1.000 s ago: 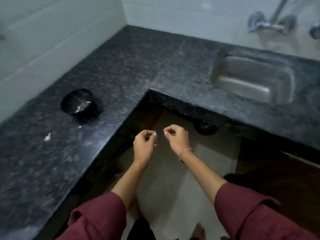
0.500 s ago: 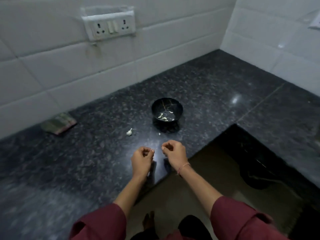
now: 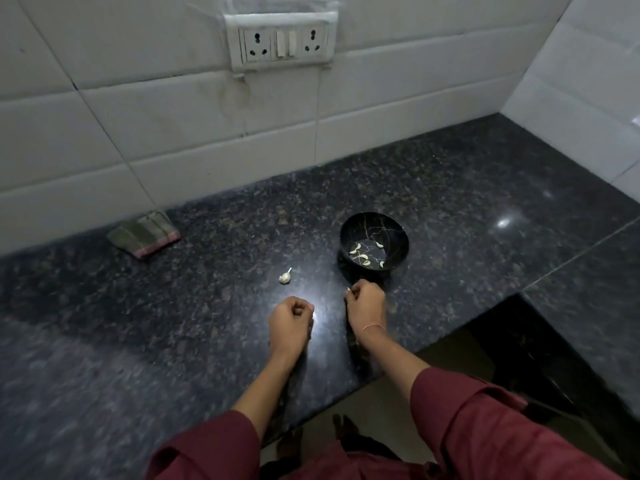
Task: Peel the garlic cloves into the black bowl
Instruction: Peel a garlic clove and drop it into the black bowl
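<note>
Peeling well underway: several peeled cloves (image 3: 354, 251) already in black bowl (image 3: 374, 214), mid-counter (image 3: 173, 323). One garlic piece (image 3: 284, 277) lies left of bowl, looks unpeeled. Right hand (image 3: 367, 303), just in front of bowl, pinches pale bit (image 3: 348, 289): clove or skin, can't tell. Left hand (image 3: 290, 318) has fingers curled in; contents hidden. Judging little left to peel.
</note>
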